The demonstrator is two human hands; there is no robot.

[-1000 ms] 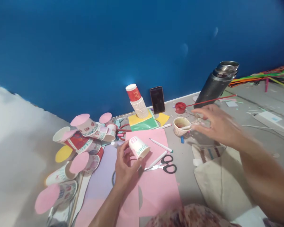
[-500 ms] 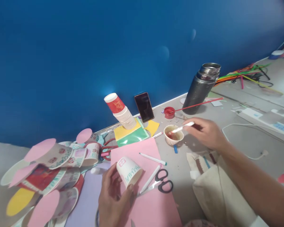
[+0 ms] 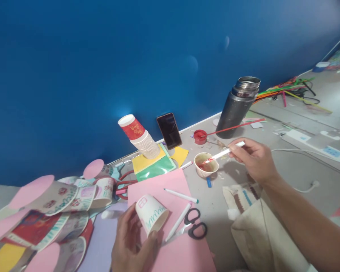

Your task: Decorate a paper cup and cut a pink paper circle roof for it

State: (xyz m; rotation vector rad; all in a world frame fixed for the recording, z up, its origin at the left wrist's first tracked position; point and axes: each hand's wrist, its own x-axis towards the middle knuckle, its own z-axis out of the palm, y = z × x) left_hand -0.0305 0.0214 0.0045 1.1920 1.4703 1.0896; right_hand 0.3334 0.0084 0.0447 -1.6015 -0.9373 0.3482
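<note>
Between the thumb and fingers of my left hand [image 3: 133, 240] is a white paper cup [image 3: 151, 214] with a pink window and green wavy strokes drawn on it, lying tilted over pink paper [image 3: 175, 181]. My right hand [image 3: 255, 158] pinches a white stick [image 3: 226, 152], perhaps a pen or brush, whose reddish tip reaches into a small paper bowl [image 3: 204, 173]. Reddish-brown liquid covers the bowl's bottom. A green-tipped marker [image 3: 181, 195], a pink-tipped marker [image 3: 178, 223] and black-handled scissors [image 3: 197, 223] lie right of the cup.
Decorated paper cups [image 3: 59, 194] crowd the left side. A cup stack [image 3: 141, 138], a phone [image 3: 169, 130], a small red paint pot [image 3: 200, 136] with a red stick across it, and a dark open flask [image 3: 238, 107] stand along the blue wall. A cloth [image 3: 252, 226] lies beneath my right forearm.
My right hand has shifted slightly right and drawn the white stick partly back, its tip still in the bowl. My left hand keeps its hold on the cup. The view has shifted a little.
</note>
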